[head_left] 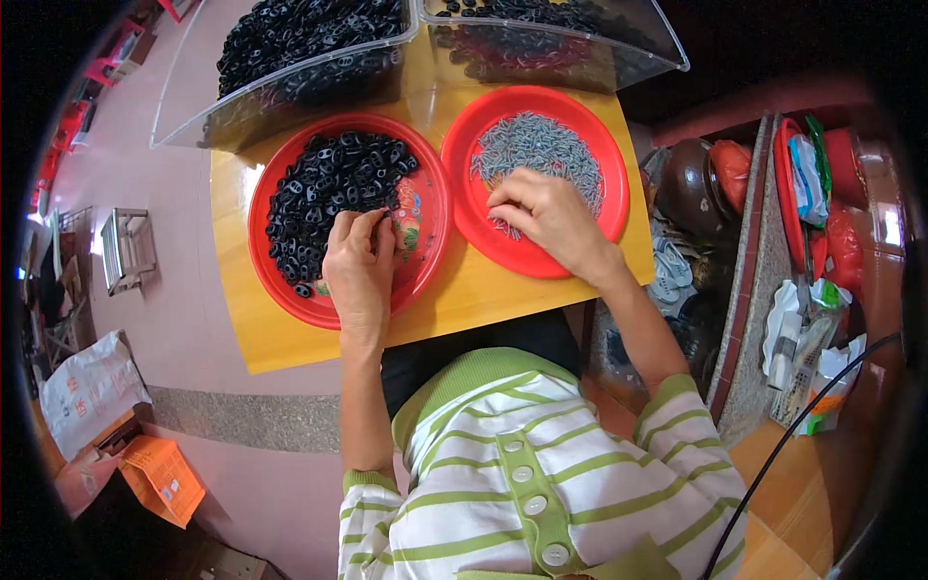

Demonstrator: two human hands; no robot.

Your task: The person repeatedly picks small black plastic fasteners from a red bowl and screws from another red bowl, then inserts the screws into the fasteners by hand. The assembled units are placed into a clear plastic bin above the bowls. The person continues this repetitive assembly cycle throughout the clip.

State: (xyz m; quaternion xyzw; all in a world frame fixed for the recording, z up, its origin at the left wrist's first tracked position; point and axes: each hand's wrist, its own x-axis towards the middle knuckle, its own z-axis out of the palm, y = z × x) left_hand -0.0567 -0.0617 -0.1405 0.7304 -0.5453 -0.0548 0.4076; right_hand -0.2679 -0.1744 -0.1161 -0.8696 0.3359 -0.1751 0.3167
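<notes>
My left hand is over the right side of a red plate, its thumb and fingers pinched together with a small dark bit showing at the tips. That plate holds a heap of small black oval plastic parts with holes. Above a second red plate my right hand has its thumb and fingertips closed at the near edge of a pile of small grey metal screws. Whatever lies between the right fingertips is too small to make out.
Two clear plastic bins full of black parts stand at the table's far edge. The plates rest on a yellow wooden table. On the right are a brown jar and a ledge with bags. A metal stool stands at left.
</notes>
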